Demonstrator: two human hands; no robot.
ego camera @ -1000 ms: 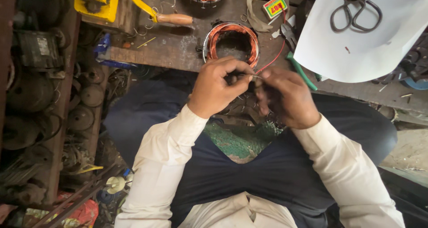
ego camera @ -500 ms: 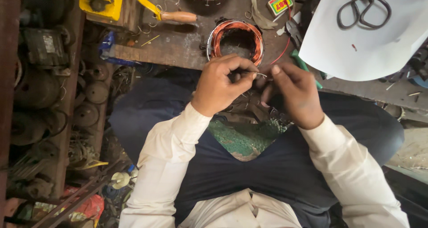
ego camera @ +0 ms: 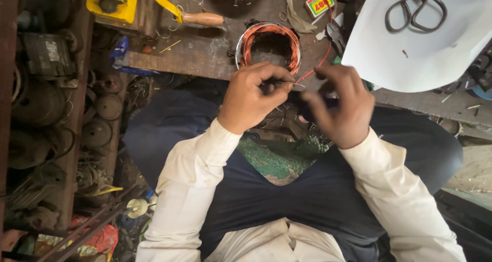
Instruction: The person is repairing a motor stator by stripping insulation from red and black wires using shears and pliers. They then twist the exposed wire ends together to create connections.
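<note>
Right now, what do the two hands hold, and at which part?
The left hand pinches the free end of a thin red wire between thumb and fingers. The right hand is blurred; its hold cannot be told.

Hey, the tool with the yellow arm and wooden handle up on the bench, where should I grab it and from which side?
Probably by the rounded wooden handle, coming from the near edge of the dark wooden bench. The handle lies flat and juts free to the right of the yellow tool arm, with bare bench in front of it, so fingers could wrap around it without touching the copper-wound ring.
</note>
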